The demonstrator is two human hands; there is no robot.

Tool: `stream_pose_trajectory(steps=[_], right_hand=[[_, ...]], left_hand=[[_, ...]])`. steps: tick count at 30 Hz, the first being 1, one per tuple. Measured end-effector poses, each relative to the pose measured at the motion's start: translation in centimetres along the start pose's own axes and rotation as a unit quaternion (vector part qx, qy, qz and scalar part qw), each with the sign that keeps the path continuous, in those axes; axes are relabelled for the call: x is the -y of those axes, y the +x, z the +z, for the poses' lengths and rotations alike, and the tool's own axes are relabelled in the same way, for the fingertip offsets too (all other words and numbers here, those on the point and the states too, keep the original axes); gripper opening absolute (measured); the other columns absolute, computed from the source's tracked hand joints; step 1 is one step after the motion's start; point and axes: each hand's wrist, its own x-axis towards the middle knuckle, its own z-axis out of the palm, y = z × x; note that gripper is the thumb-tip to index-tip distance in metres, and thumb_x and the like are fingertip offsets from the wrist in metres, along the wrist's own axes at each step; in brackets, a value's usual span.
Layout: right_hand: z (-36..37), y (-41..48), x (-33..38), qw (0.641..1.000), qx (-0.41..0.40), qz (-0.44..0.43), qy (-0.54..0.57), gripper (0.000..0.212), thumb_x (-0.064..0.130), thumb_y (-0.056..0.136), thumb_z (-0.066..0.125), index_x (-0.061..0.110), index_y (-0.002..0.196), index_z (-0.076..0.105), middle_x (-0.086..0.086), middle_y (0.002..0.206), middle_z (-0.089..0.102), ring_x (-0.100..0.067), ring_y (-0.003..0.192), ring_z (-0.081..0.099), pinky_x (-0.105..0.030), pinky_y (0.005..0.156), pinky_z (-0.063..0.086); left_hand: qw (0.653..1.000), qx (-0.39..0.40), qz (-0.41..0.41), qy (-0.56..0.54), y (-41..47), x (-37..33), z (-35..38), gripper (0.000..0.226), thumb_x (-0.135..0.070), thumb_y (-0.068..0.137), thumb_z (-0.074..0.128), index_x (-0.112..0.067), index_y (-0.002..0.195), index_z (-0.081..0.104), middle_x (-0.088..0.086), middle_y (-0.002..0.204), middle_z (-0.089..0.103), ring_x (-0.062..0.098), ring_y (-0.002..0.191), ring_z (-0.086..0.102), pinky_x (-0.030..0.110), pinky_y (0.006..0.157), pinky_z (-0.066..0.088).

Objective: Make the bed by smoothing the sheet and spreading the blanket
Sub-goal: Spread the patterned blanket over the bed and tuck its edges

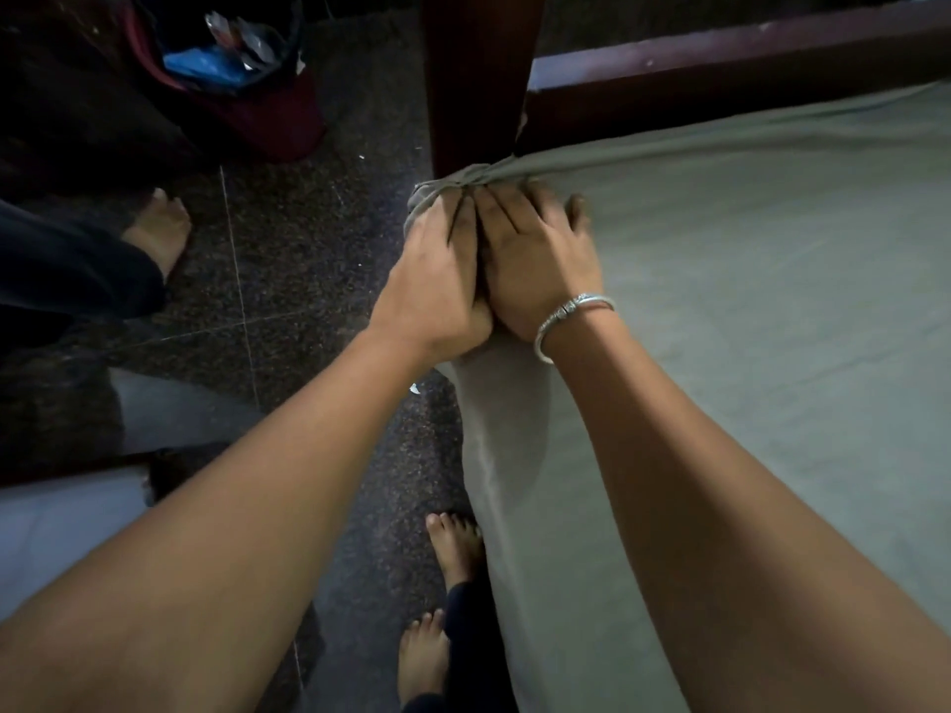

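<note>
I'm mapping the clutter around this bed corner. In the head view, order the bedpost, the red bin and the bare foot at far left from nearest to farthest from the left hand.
1. bedpost: just beyond the left hand, at the bunched sheet corner.
2. bare foot: on the floor, off to the left.
3. red bin: top left, farthest.

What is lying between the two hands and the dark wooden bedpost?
In the head view, only the bunched corner of the grey sheet lies between the left hand, the right hand and the bedpost.
</note>
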Motion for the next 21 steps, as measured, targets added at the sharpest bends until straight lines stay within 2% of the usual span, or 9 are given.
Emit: stream_pose_trajectory(steps=[4,7,9,10,12,14,17,19,21], right_hand=[[-0.6,1.5,0.0,0.999,0.03,-0.002,-0.025,0.046,0.039,0.093,0.036,0.025,0.137,0.042,0.005,0.141,0.043,-0.025,0.13,0.033,-0.045,0.102,0.025],[-1.5,3.6,0.4,0.995,0.09,0.011,-0.051,0.041,0.038,0.093,0.033,0.025,0.129,0.048,0.002,0.137,0.044,-0.025,0.13,0.032,-0.045,0.097,0.027],[-2.0,4.5,1.0,0.989,0.125,0.002,-0.075,0.041,0.034,0.092,0.036,0.022,0.129,0.048,-0.003,0.136,0.043,-0.027,0.131,0.031,-0.046,0.098,0.027],[-1.8,4.4,1.1,0.99,0.12,0.0,-0.075,0.041,0.032,0.092,0.037,0.021,0.129,0.048,-0.004,0.137,0.042,-0.028,0.131,0.031,-0.045,0.098,0.028],[-0.7,3.2,0.6,0.995,0.083,0.0,-0.051,0.041,0.03,0.094,0.037,0.021,0.133,0.046,-0.003,0.139,0.041,-0.029,0.131,0.031,-0.043,0.101,0.028],[0.9,1.3,0.0,1.0,0.027,0.0,-0.015,0.047,0.03,0.093,0.038,0.018,0.139,0.042,-0.006,0.142,0.041,-0.031,0.134,0.031,-0.042,0.105,0.025],[1.7,0.3,-0.5,0.999,-0.029,0.013,0.016,0.058,0.033,0.087,0.041,0.008,0.139,0.042,-0.014,0.144,0.041,-0.034,0.137,0.031,-0.043,0.107,0.028],[1.0,0.7,-0.5,1.0,0.008,0.012,0.004,0.066,0.04,0.082,0.037,0.009,0.141,0.038,-0.011,0.147,0.038,-0.03,0.138,0.029,-0.039,0.104,0.029],[-0.1,1.1,-0.6,0.999,0.043,0.007,-0.031,0.072,0.045,0.076,0.032,0.014,0.141,0.037,-0.006,0.146,0.038,-0.027,0.134,0.031,-0.036,0.099,0.03]], left_hand=[[0.991,0.079,-0.078,-0.072,2.1,1.2,-1.4,0.075,-0.023,0.058,0.044,-0.011,0.132,0.045,0.014,0.126,0.045,0.031,0.117,0.046,0.03,0.096,0.041],[0.977,0.125,-0.148,-0.091,4.1,1.2,-1.9,0.057,-0.02,0.056,0.037,-0.001,0.105,0.056,0.023,0.112,0.052,0.036,0.108,0.049,0.027,0.075,0.038],[0.961,0.134,-0.21,-0.118,5.0,1.3,-1.8,0.039,-0.021,0.056,0.036,-0.004,0.085,0.056,0.028,0.104,0.059,0.041,0.099,0.054,0.032,0.062,0.036],[0.958,0.124,-0.223,-0.129,5.1,1.3,-1.6,0.034,-0.022,0.058,0.035,-0.007,0.081,0.055,0.029,0.103,0.059,0.043,0.098,0.055,0.034,0.062,0.038],[0.963,0.099,-0.214,-0.132,4.3,1.0,-0.9,0.035,-0.023,0.062,0.033,-0.006,0.085,0.053,0.031,0.108,0.052,0.046,0.101,0.051,0.041,0.075,0.045],[0.973,0.087,-0.19,-0.1,2.9,0.7,0.0,0.049,-0.026,0.065,0.033,-0.005,0.105,0.051,0.022,0.118,0.041,0.041,0.108,0.045,0.044,0.089,0.045],[0.979,0.074,-0.171,-0.089,1.9,0.2,0.2,0.064,-0.031,0.066,0.036,-0.014,0.128,0.04,0.012,0.13,0.035,0.038,0.111,0.046,0.041,0.085,0.044],[0.975,0.093,-0.184,-0.086,2.0,0.0,-0.2,0.068,-0.031,0.067,0.038,-0.015,0.133,0.037,0.011,0.135,0.036,0.037,0.116,0.045,0.038,0.087,0.042],[0.966,0.11,-0.206,-0.11,2.5,0.0,-0.7,0.062,-0.03,0.066,0.04,-0.013,0.125,0.045,0.013,0.127,0.046,0.035,0.113,0.049,0.032,0.083,0.041]])
